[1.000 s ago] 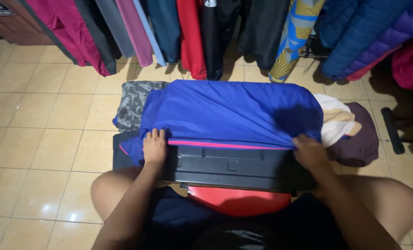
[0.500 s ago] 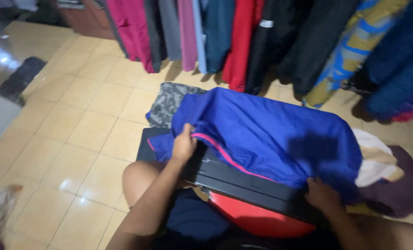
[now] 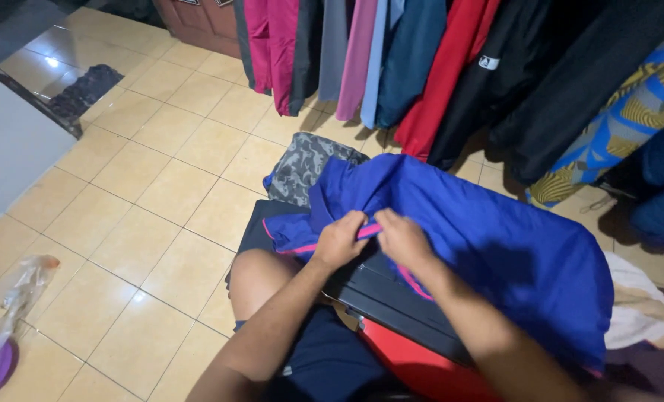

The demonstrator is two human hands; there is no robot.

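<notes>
Blue garment (image 3: 496, 246) seemingly under both hands

Both hands have come together: 1 s ago left hand (image 3: 339, 242) & right hand (image 3: 402, 238) sat wide apart at opposite ends of the pink-trimmed hem of the blue fabric garment (image 3: 496, 253); now they're side by side, pinching the hem mid-edge. Hem bunched up. Head cam swung left, more tiled floor (image 3: 123, 201) in view.

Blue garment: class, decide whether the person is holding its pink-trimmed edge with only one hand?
No: both the left hand and the right hand pinch the pink-trimmed edge of the blue garment, close together.
</notes>
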